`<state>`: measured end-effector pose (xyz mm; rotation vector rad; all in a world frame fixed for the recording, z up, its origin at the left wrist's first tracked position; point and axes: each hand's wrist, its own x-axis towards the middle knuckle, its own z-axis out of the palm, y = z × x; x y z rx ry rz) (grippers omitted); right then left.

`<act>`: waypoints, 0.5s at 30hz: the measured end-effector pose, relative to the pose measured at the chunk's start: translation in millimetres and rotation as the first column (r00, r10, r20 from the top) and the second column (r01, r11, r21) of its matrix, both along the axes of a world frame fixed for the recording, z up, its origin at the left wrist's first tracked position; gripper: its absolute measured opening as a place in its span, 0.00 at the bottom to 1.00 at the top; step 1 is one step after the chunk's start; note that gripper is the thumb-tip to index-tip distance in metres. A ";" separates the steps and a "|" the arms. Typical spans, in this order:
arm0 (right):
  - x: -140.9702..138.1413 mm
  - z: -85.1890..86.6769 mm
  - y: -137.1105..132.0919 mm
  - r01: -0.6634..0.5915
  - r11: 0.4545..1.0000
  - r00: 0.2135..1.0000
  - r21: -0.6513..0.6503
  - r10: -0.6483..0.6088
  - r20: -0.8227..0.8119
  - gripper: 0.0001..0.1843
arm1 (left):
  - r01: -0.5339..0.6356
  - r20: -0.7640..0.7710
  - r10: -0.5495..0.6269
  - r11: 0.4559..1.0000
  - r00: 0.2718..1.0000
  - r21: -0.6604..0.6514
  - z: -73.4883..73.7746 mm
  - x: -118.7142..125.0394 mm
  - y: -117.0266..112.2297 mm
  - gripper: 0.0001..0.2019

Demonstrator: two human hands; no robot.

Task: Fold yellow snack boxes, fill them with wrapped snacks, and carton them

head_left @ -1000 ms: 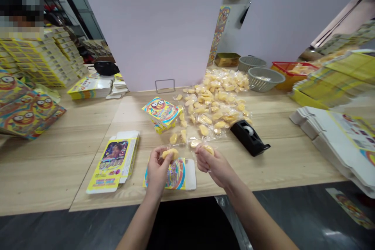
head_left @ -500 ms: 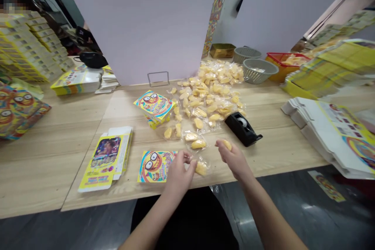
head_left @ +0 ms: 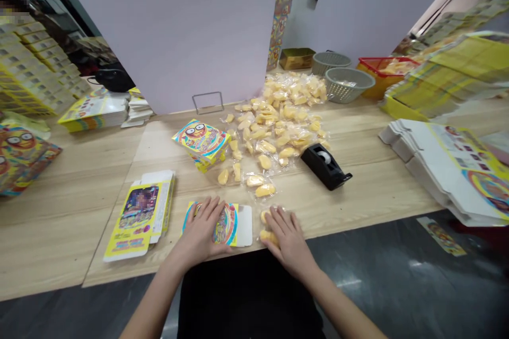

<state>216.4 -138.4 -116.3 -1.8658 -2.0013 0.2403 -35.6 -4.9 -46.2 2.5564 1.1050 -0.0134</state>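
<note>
A left hand (head_left: 202, 226) lies open and palm down, fingers spread, on a flat printed card box (head_left: 244, 226) at the near edge of the bench (head_left: 79, 238), gripping nothing. Just right of the box, a right hand (head_left: 288, 238), also open and palm down, rests over two wrapped yellow sweets (head_left: 268, 237) without closing on them. The left forearm (head_left: 153, 288) and right forearm (head_left: 334, 296) angle in from the bench's near edge. Beyond the box lie a heap of wrapped sweets (head_left: 278, 127) and a made-up box (head_left: 201, 144); a tape dispenser (head_left: 324, 166) sits beyond and to its right, a second flat box (head_left: 139, 214) just left.
</note>
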 end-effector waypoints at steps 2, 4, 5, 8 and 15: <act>3.5 4.8 5.9 -0.172 0.985 0.985 -0.015 0.172 -0.019 0.30 | 0.010 0.006 -0.010 1.000 1.000 0.024 -5.8 -1.8 -0.8 0.52; 1.1 9.7 19.0 -0.245 0.969 0.969 -0.024 0.244 -0.042 0.29 | 0.011 0.034 -0.013 0.999 0.999 0.051 -8.6 3.2 -4.1 0.52; -2.9 12.0 26.8 -0.245 0.969 0.968 -0.024 0.244 -0.052 0.28 | 0.010 0.048 -0.013 0.998 0.999 0.058 -9.1 6.3 -5.8 0.52; -19.3 19.6 45.4 -0.218 0.976 0.972 0.001 0.217 -0.094 0.29 | -0.013 0.077 0.008 0.998 0.997 0.064 -8.8 12.0 -8.6 0.51; -15.8 31.2 33.5 0.208 0.961 0.858 -0.181 -0.268 -0.438 0.22 | -0.046 0.095 0.044 0.999 0.995 0.023 -10.9 10.3 -6.9 0.53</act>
